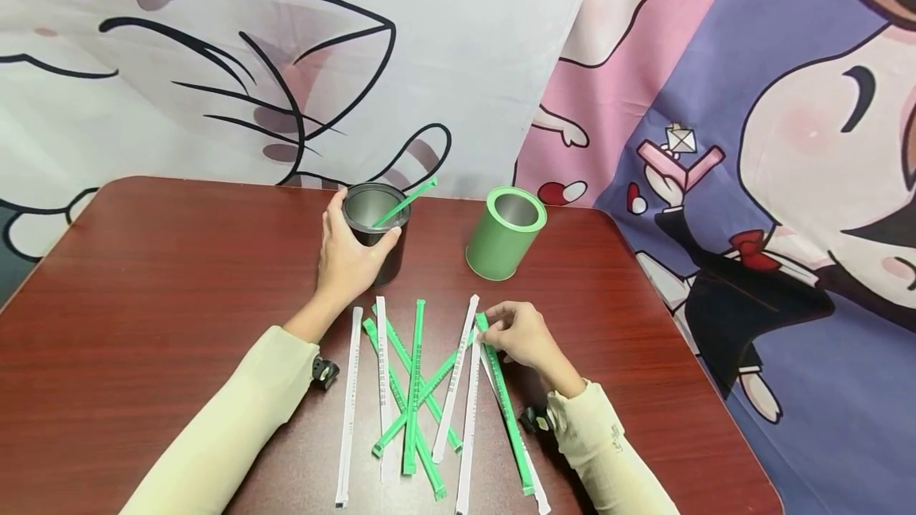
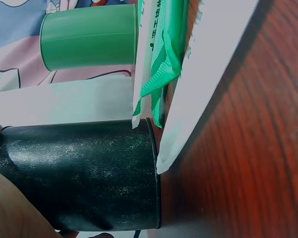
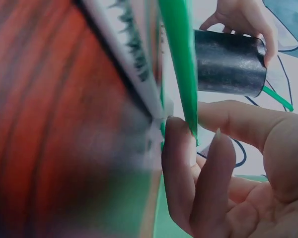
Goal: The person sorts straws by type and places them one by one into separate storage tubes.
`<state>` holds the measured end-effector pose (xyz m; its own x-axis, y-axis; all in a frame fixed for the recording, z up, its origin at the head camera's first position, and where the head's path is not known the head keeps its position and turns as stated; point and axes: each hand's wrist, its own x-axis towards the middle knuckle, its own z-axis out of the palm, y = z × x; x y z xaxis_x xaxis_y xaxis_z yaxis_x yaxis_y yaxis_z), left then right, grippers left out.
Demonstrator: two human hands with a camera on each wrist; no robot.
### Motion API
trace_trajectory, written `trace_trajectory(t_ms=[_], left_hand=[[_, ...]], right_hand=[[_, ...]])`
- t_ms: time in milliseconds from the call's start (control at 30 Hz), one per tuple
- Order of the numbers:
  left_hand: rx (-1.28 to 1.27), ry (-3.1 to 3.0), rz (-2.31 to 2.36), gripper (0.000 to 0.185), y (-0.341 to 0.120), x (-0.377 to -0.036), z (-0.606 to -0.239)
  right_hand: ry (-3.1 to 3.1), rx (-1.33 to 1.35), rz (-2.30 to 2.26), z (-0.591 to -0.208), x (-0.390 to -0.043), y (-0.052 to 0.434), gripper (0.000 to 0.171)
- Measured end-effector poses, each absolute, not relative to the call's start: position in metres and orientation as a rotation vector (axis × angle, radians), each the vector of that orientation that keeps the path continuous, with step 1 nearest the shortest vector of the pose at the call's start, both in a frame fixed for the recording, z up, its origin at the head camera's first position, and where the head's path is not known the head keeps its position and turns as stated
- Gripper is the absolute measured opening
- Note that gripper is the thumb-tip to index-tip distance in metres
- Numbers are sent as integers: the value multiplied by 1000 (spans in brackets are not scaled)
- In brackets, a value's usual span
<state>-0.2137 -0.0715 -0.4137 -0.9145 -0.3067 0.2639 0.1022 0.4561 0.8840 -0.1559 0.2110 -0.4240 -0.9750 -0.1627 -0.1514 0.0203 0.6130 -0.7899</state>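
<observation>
My left hand (image 1: 348, 254) grips a black can (image 1: 375, 229) that stands upright on the dark red table (image 1: 143, 292); one green wrapped straw (image 1: 405, 201) leans inside it. In the left wrist view the black can (image 2: 84, 173) fills the lower half. Several green and white wrapped straws (image 1: 415, 388) lie scattered between my forearms. My right hand (image 1: 517, 334) pinches the far end of a green straw (image 1: 504, 404) that still lies on the table; in the right wrist view its fingertips (image 3: 176, 148) close on that green straw (image 3: 181, 64).
A green can (image 1: 506, 232) stands upright and empty-looking to the right of the black one, also seen as the green can (image 2: 89, 37). Cartoon-printed cloth (image 1: 716, 102) hangs behind the table. The table's right edge (image 1: 687, 340) runs close to my right hand.
</observation>
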Motion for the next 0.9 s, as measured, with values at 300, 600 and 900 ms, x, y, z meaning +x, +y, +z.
trace_trajectory(t_ms=[300,600,900], left_hand=[[168,-2312,-1456,95,-72,-214,-414],[173,-2319,-1459,96,-72,-213,-412],[177,-2318,-1456,96,-72,-214,-412]], right_hand=[[2625,-143,-1396,-407,-154,211,25],[2646,-229,-1492,-380,-151,211,28],[2706,-339,-1562,-354,-155,207,30]])
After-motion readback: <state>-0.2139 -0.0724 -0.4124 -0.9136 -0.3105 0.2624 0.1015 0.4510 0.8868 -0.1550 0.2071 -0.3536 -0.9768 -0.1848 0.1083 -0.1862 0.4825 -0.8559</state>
